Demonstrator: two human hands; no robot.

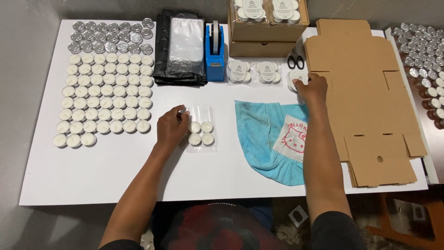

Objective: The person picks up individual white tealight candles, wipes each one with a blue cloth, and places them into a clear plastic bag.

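My left hand rests on the white table, its fingertips pinching the left edge of a clear plastic bag that holds several white tealight candles in a square. My right hand reaches far to the right and grips a round labelled pack of candles lying beside two more packed bundles. A blue towel with a white cartoon patch lies under my right forearm.
Rows of loose white tealights and silver cups fill the left. A stack of clear bags on black plastic, a blue tape dispenser, cardboard boxes, scissors and flat cardboard stand behind and right.
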